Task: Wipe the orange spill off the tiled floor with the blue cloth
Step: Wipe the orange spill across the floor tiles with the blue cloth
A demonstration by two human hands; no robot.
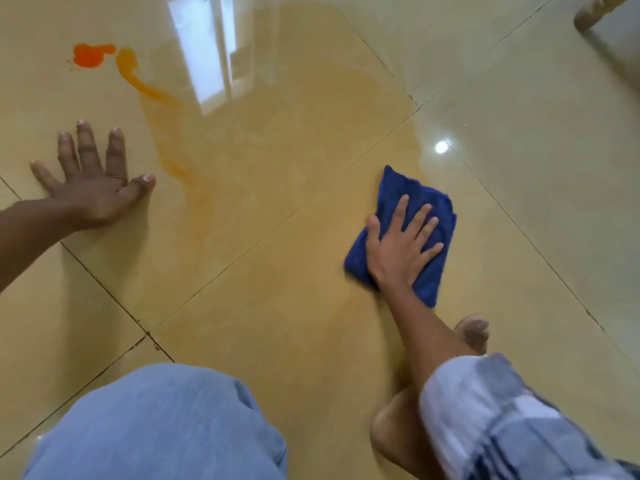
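Beyond a denim knee, the flat-fingered right hand presses the folded, dark-blue cloth; left hand splayed.

Other things near the floor

A wooden furniture leg stands at 1 o'clock; a bare foot rests at 5 o'clock.

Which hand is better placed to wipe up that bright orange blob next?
Right, probably. The right hand already presses the blue cloth. The left hand lies nearer the orange blob but rests flat on the floor, bare.
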